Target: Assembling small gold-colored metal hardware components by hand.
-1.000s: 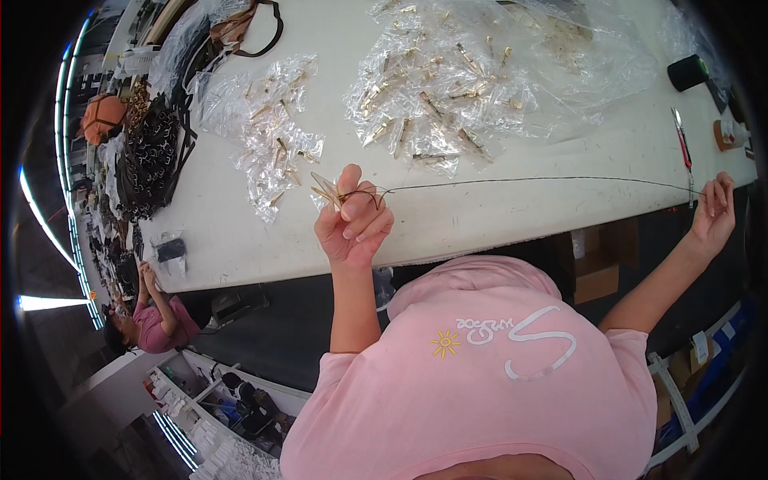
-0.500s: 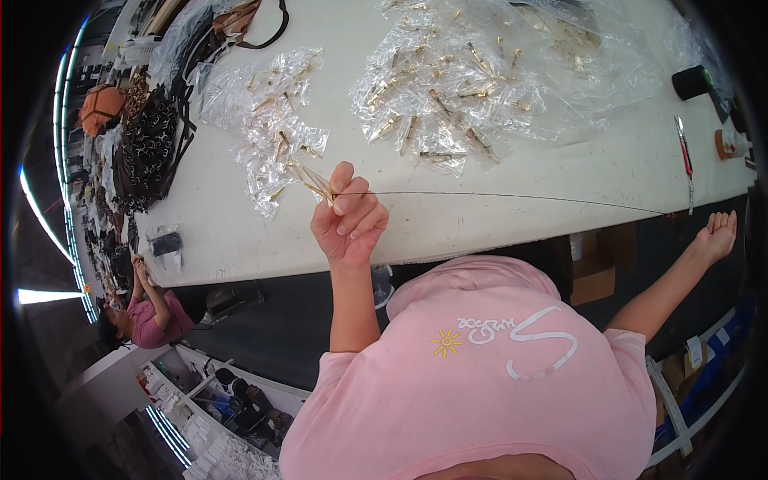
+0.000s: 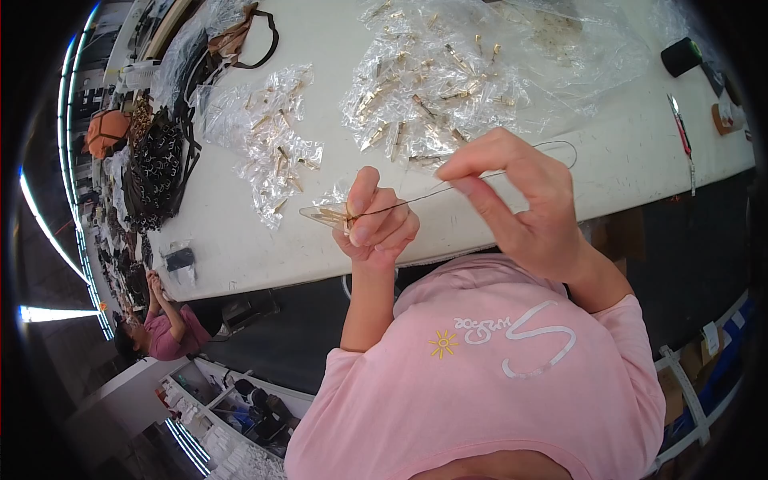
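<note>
Over the table's front edge, my left hand (image 3: 382, 220) is closed around the base of a gold triangular metal clip (image 3: 322, 214), which points left. A dark thread (image 3: 416, 198) runs from the clip at my left fingertips up to my right hand (image 3: 532, 192). My right thumb and forefinger pinch that thread, and its loose end curls in a loop beyond the hand. Behind both hands lie several small clear plastic bags (image 3: 424, 88) with gold metal pieces in them. Another group of such bags (image 3: 276, 152) is spread to the left.
At the right stand a black thread spool (image 3: 681, 58) and a slim red-handled tool (image 3: 682, 134). Black straps and patterned cloth (image 3: 156, 160) are heaped at the far left. A small dark packet (image 3: 180, 258) lies near the left front corner. Another person (image 3: 172, 330) works at the left.
My right hand has come in from the far right to near my left hand, still with the thread. The thread, stretched long before, is now short between the hands with a loose loop.
</note>
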Available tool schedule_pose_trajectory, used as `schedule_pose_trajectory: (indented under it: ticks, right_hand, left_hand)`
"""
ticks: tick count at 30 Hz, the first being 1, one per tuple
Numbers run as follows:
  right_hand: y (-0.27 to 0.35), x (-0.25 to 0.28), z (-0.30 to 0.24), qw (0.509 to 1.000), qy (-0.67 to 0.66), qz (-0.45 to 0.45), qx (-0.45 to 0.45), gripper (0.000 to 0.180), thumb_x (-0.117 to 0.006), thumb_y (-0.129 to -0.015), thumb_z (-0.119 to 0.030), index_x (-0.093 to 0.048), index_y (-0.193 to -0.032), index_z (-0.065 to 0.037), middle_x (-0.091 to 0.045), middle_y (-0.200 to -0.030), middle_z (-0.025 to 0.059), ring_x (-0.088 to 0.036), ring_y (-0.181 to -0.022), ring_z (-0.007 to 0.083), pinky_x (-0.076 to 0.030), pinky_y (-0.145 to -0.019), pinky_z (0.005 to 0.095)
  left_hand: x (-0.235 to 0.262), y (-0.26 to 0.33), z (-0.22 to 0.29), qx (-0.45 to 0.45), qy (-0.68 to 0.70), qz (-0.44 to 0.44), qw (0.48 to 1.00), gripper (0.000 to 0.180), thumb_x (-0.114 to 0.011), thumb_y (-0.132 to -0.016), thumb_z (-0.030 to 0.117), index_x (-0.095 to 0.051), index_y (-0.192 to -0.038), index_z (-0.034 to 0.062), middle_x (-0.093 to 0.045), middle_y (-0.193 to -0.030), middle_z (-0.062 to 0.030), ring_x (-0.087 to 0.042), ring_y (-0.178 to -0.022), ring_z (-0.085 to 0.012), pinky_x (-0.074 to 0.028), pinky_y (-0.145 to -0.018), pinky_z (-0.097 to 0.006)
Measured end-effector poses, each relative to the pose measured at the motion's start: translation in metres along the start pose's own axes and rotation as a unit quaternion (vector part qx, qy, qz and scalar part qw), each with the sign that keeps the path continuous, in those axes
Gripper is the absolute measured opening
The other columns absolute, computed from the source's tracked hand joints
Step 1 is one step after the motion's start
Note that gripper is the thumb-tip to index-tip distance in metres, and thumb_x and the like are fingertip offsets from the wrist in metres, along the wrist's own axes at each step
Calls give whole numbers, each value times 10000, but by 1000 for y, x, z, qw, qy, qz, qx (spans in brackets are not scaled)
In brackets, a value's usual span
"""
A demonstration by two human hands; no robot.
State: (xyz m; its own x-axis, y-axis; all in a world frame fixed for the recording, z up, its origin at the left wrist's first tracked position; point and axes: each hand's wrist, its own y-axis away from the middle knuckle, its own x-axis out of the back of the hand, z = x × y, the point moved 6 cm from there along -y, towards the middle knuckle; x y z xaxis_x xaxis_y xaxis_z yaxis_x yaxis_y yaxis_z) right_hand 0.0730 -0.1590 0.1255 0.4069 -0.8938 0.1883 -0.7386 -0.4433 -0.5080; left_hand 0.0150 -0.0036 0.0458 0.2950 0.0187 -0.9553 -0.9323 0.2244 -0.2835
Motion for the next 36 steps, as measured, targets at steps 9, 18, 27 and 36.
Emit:
schedule_pose_trajectory:
  ticks: [9, 18, 27, 36]
  right_hand:
    - [-5, -30, -14, 997, -38, 10, 60, 224, -753, -768, 34, -708, -973, -45, -590, -779, 49, -612, -679, 148, -475, -542, 253]
    - [-4, -30, -18, 996, 6, 5, 84, 220, -768, -758, 15, -712, -960, -52, -581, -780, 40, -599, -627, 145, -466, -506, 259]
    - [-5, -31, -18, 996, 8, -17, 83, 209, -762, -757, 14, -706, -947, -56, -561, -771, 35, -587, -626, 149, -458, -497, 269]
    - [-6, -31, -18, 996, 19, -5, 87, 197, -756, -757, 11, -702, -935, -58, -561, -768, 38, -585, -625, 158, -459, -496, 273]
  left_hand:
    - [-9, -4, -6, -16, 14, -23, 1000, 138, -481, -966, 122, -519, -836, 153, -671, -658, -2, -309, -394, -9, -244, -367, -173]
    - [-5, -1, -8, 4, 23, -11, 1000, 159, -493, -972, 115, -517, -816, 124, -632, -639, -12, -352, -386, -26, -277, -370, -197]
    - [11, 11, 2, -25, -38, -7, 999, 250, -711, -891, 156, -474, -949, 100, -654, -688, -85, -480, -476, -45, -374, -424, -190]
    - [13, 13, 6, -29, -85, 10, 996, 264, -720, -885, 157, -470, -949, 102, -639, -679, -70, -474, -481, -44, -378, -417, -189]
